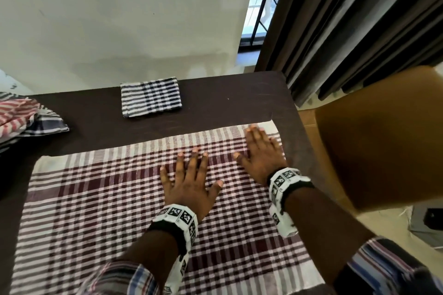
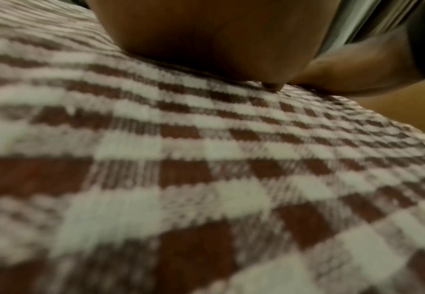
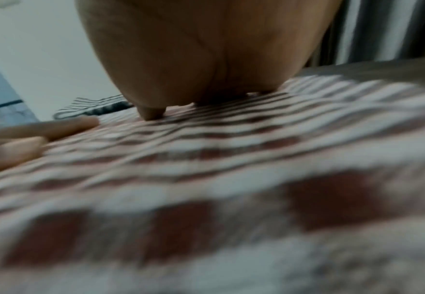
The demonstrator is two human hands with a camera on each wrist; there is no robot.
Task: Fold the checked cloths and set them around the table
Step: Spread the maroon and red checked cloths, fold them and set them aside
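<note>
A big maroon checked cloth point(image 1: 115, 203) is lying spread out flat on the dark table point(image 1: 215, 103), right in front of the person. Both hands are lying flat on top of it with the fingers straight and spread, pressing down and holding nothing. The left hand point(image 1: 189, 184) is resting near the middle of the cloth, and the right hand point(image 1: 261, 158) is resting close to the far right corner. The two hands are near each other but are not touching. Most of the cloth is stretching away to the left of both hands, so the left hand is the nearer one to that big open part. The long side of the cloth is running from left to right across the table, and its far edge is tilting a little, going farther back on the right side. The wrist views are blurry, but they are showing the palms lying down on the checks. This is looking like smoothing before a fold, and the next fold will likely need a hand to reach for an edge or a corner. A navy checked cloth point(image 1: 151, 97) is already sitting folded into a small neat shape at the back of the table, well apart from the hands. A loose pile of cloths point(image 1: 28, 117) is waiting at the left edge of the table, still not folded. A brown chair point(image 1: 374, 132) is standing just beside the table on the right.
</note>
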